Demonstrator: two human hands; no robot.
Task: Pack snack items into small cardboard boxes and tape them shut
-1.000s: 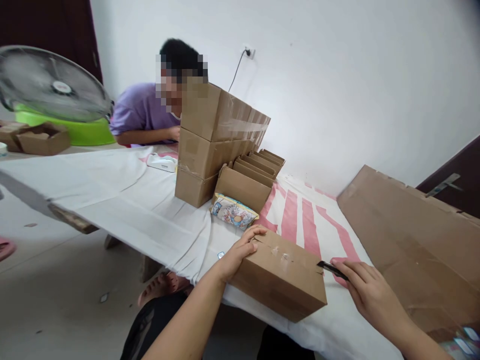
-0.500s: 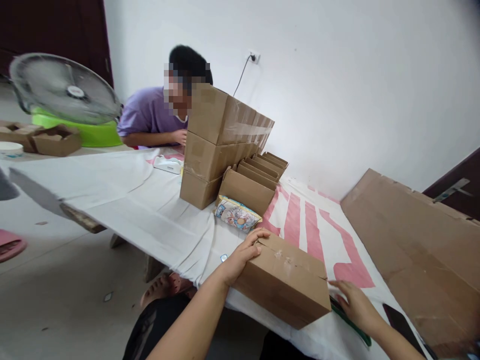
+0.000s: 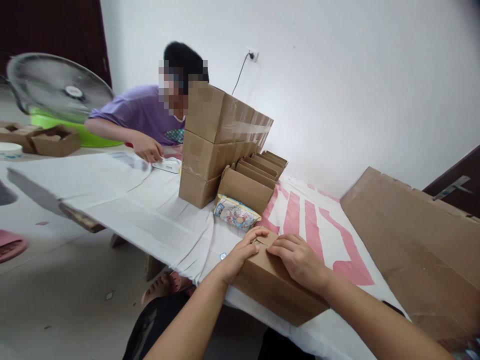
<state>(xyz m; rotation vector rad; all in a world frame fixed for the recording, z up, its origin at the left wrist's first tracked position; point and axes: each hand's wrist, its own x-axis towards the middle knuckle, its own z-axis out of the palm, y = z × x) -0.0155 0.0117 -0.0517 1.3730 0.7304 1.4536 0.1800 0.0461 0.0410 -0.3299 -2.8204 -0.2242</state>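
Covered surface: a broad surface point(image 3: 90, 185) under white cloth with pink stripes carries everything I list below, the hands apart.
Stacked cartons: a tall wall of taped brown cardboard cartons point(image 3: 202, 155), well apart from the work.
Open cartons: a row of open-topped brown cardboard cartons point(image 3: 249, 187) alongside that wall.
Carton in hand: a closed, oblong brown cardboard carton point(image 3: 281, 292) lies flat at the near edge of the surface, top uppermost, directly before the wearer.
Carton axis: I read the long axis as diagonal, from the far-left end, near the packet, down to the free end at near right.
Carton handling: I judge it light to moderate, contents unseen; stiff along edges and corners, softer at the top flaps, dry and not slippery. I would grip both short ends and avoid pressing mid-top.
Left hand: the left hand point(image 3: 236, 257) is half curled around the far-left end, thumb on top, holding it.
Right hand: the right hand point(image 3: 300, 260) lies across the top, fingers bent; whether it grips anything I cannot tell.
Printed packet: a soft, colourfully printed white packet point(image 3: 237, 212), just in front of the open row.
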